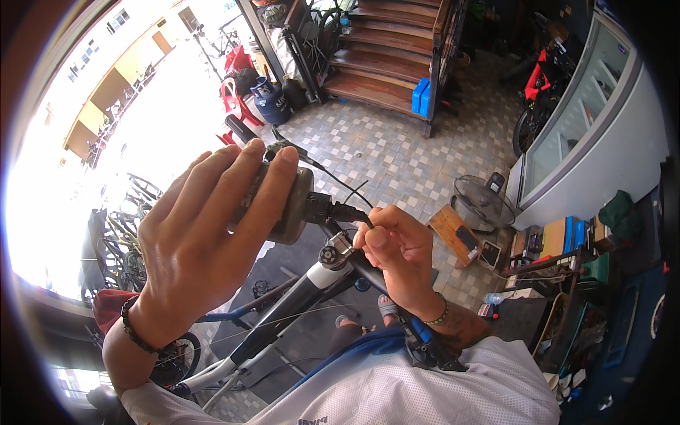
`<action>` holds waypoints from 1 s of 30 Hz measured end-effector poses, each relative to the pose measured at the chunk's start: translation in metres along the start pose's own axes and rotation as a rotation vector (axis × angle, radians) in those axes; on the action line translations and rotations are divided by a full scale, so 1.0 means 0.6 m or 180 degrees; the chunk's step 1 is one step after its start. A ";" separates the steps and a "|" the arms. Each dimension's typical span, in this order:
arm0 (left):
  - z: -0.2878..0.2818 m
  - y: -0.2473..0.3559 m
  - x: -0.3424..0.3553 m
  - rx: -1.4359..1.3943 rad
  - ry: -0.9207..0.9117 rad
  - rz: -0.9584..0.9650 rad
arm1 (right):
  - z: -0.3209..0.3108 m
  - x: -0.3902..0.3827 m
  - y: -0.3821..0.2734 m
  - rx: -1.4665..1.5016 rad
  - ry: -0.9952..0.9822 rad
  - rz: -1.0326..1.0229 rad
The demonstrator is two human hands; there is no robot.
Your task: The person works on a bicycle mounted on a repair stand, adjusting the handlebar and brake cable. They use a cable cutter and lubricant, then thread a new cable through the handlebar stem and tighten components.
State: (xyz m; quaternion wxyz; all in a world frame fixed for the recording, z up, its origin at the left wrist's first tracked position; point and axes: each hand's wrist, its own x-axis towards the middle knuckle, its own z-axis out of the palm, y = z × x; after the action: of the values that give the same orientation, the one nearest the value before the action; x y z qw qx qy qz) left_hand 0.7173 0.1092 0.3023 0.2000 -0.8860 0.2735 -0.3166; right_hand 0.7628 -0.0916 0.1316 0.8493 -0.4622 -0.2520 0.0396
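Note:
My left hand [202,227] is wrapped over a squat, see-through grey bottle [296,202], tipped on its side. Its black cap and tapered nozzle [343,211] point right, toward my right hand. The fingertips of my right hand [400,248] pinch a thin black cable housing [370,224] at the nozzle's tip; whether the two touch is hard to make out. Below them is a bicycle's stem [338,249], on a white and black frame [290,308]. Past my left fingers, the handlebar's far end carries a brake lever [292,147]. The other end [423,343] lies under my right forearm.
Wooden stairs [382,53] rise at the back, beside a blue gas cylinder [271,101]. To the right are a fan [483,202], a glass-fronted fridge [577,120] and a cluttered shelf [559,265]. Several bicycles [127,248] stand at left. A dark mat [283,269] lies below.

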 end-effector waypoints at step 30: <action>0.002 -0.002 0.001 0.0036 0.0055 -0.0006 | -0.002 0.001 0.003 -0.0028 0.0010 0.0011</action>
State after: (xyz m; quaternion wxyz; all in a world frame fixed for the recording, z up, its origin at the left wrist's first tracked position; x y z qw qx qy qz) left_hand 0.7188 0.1100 0.3024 0.2024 -0.8824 0.2725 -0.3259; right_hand 0.7641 -0.0913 0.1298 0.8475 -0.4665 -0.2501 0.0393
